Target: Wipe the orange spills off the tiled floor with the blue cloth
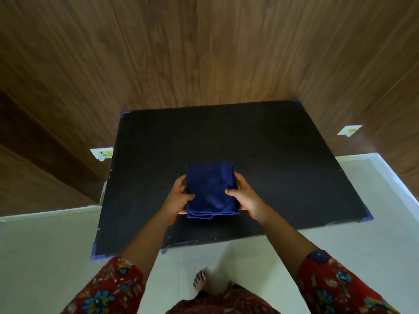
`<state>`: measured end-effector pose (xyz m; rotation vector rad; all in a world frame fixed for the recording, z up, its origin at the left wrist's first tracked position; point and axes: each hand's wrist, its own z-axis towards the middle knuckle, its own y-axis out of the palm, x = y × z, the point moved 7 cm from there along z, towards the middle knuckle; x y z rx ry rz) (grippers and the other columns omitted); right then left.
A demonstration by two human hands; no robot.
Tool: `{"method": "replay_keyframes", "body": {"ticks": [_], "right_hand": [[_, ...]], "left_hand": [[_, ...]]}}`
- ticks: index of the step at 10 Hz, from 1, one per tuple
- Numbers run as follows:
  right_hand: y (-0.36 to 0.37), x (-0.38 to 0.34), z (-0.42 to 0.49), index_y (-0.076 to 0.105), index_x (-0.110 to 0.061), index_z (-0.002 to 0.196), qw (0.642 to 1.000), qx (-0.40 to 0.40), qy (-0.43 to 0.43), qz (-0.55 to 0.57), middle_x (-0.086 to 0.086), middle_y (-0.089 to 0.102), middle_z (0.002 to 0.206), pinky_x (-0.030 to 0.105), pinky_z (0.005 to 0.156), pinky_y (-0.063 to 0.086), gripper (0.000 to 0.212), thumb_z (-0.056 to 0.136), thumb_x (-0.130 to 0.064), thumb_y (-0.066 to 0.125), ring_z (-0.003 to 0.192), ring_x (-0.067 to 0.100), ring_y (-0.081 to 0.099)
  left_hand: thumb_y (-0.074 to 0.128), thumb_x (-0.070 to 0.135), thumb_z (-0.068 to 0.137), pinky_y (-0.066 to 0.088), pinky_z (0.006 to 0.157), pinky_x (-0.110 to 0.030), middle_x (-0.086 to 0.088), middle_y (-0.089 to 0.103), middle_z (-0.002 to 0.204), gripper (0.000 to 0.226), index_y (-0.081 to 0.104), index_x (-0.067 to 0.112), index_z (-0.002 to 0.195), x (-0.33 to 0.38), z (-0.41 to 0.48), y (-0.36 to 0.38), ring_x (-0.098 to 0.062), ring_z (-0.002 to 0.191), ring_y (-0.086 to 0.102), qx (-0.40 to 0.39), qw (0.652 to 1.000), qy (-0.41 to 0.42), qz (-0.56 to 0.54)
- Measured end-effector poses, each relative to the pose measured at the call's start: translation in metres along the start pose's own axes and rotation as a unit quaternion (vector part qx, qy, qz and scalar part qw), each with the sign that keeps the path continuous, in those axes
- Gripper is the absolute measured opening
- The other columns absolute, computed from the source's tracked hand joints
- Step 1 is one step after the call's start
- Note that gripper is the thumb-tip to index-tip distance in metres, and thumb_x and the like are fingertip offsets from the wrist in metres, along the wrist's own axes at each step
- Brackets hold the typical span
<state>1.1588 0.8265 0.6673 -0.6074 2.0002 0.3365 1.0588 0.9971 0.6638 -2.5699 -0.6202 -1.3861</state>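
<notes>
Black mat (226, 137) under blue cloth (210, 191)

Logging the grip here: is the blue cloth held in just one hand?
No, the left hand and right hand each grip a side of the blue cloth.

One cloth (210, 189), two hands (179, 198) (246, 199), one mat (272, 150)

Dim, even light is leaving the pale floor (45, 257) brightest, everything is blurring slightly, and wood panels (204, 53) are bowing at the edges.
</notes>
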Motion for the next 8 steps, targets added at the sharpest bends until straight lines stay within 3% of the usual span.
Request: {"method": "replay_keyframes", "body": {"ticks": [1,2,3,5,6,7,8], "right_hand": [[-0.005,0.013,0.026,0.04,-0.033,0.132,0.997,0.029,0.066,-0.013,-0.003,0.058,0.109,0.041,0.075,0.052,0.061,0.089,0.009,0.052,0.11,0.023,0.056],[-0.008,0.032,0.037,0.046,-0.034,0.133,0.99,0.045,0.091,-0.101,0.003,0.06,0.111,0.052,0.081,0.056,0.063,0.086,0.008,0.049,0.107,0.029,0.059],[-0.012,0.035,0.04,0.044,-0.034,0.137,0.985,0.063,0.077,-0.14,-0.003,0.058,0.108,0.053,0.086,0.055,0.06,0.088,-0.001,0.053,0.099,0.025,0.059],[-0.008,0.034,0.036,0.041,-0.033,0.139,0.973,0.069,0.055,-0.211,-0.003,0.06,0.116,0.046,0.09,0.052,0.062,0.084,-0.01,0.057,0.106,0.027,0.062],[-0.007,0.03,0.028,0.044,-0.027,0.138,0.969,0.083,0.052,-0.227,0.0,0.062,0.123,0.039,0.088,0.052,0.055,0.087,-0.014,0.06,0.108,0.025,0.062],[-0.012,0.019,0.016,0.05,-0.022,0.133,0.96,0.11,0.037,-0.256,-0.001,0.064,0.119,0.027,0.078,0.042,0.043,0.091,-0.016,0.057,0.109,0.024,0.061],[-0.02,0.009,0.004,0.055,-0.023,0.126,0.961,0.133,0.018,-0.241,-0.004,0.061,0.11,0.029,0.08,0.043,0.035,0.091,-0.017,0.054,0.107,0.024,0.06]], "left_hand": [[0.051,-0.019,0.083,0.054,0.074,-0.046,-0.004,0.05,0.137,0.072,0.037,0.022,0.141,-0.009,0.024,-0.005,-0.032,0.12,0.053,0.036,0.999,-0.029,-0.002],[0.053,-0.019,0.079,0.053,0.09,-0.054,0.0,0.05,0.144,0.079,0.04,0.025,0.143,-0.024,0.037,-0.008,-0.033,0.126,0.051,0.063,0.995,-0.028,0.072],[0.057,-0.014,0.077,0.049,0.098,-0.05,-0.002,0.052,0.142,0.078,0.042,0.023,0.143,-0.023,0.038,-0.015,-0.03,0.128,0.051,0.109,0.982,0.012,0.156],[0.069,-0.006,0.075,0.049,0.099,-0.05,-0.006,0.054,0.138,0.076,0.043,0.017,0.142,-0.028,0.035,-0.019,-0.029,0.124,0.053,0.114,0.98,0.017,0.16],[0.071,0.007,0.081,0.049,0.099,-0.047,-0.006,0.054,0.138,0.069,0.041,0.018,0.142,-0.025,0.029,-0.028,-0.028,0.121,0.056,0.135,0.976,0.007,0.172],[0.065,0.014,0.087,0.047,0.099,-0.039,-0.003,0.059,0.13,0.054,0.046,0.018,0.138,-0.012,0.023,-0.035,-0.025,0.114,0.059,0.161,0.967,0.025,0.197],[0.062,0.015,0.087,0.051,0.093,-0.04,-0.002,0.065,0.12,0.044,0.052,0.02,0.129,-0.004,0.014,-0.039,-0.026,0.101,0.064,0.163,0.97,0.044,0.175]]}}
